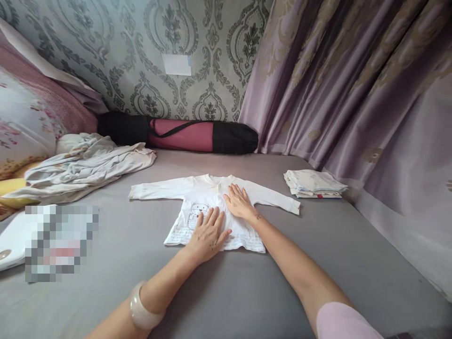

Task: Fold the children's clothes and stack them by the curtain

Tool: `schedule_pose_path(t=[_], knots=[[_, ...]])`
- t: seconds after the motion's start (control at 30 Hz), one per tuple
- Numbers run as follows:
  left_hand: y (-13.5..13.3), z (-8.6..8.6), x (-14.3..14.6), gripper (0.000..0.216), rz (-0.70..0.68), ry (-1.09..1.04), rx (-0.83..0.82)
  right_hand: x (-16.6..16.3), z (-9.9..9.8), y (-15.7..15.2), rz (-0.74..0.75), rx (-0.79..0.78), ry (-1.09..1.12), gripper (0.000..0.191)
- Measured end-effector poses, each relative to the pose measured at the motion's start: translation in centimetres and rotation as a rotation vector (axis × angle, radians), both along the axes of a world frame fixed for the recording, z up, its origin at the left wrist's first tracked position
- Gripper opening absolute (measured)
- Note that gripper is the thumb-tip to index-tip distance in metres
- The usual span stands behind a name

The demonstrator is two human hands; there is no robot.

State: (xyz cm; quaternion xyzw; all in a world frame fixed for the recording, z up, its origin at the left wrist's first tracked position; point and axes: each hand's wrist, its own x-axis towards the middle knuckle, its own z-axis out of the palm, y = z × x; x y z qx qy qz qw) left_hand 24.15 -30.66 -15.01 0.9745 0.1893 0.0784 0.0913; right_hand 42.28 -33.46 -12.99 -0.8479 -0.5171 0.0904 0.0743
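Observation:
A small white long-sleeved shirt (176, 230) with a bear print lies spread on the grey sheet, both sleeves stretched out sideways. My left hand (208, 233) rests flat on its lower middle, beside the bear, fingers extended. Higher up on the right side of the chest, my right hand (238, 201) also lies flat with its fingers out. Neither hand grips the cloth. The hands cover parts of the shirt's front. A pale bangle (143, 306) is on my left forearm.
Folded clothes (314, 183) are stacked at the right. Crumpled cloth (92, 162) lies at the left near a floral pillow (24, 122). A black and maroon roll bag (181, 135) lies along the wall. A white item (21, 235) sits at lower left beside a blurred patch. Curtains (318, 84) hang right.

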Motion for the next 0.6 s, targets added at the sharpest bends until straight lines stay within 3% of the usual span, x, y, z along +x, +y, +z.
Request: schedule_pose_path(t=[0.2,0.4,0.6], knots=[[-0.3,-1.0,-0.4,0.067,0.001,0.006,0.010,1.6,-1.1,4.6,-0.123,0.027,-0.030,0.064],[-0.4,-0.6,-0.4,0.062,-0.016,-0.107,0.053,5.1,0.2,6.7,-0.284,0.096,-0.068,0.041],[-0.7,-0.1,-0.5,0.060,-0.129,-0.079,0.018,8.4,0.1,7.6,-0.293,0.072,-0.027,0.026]])
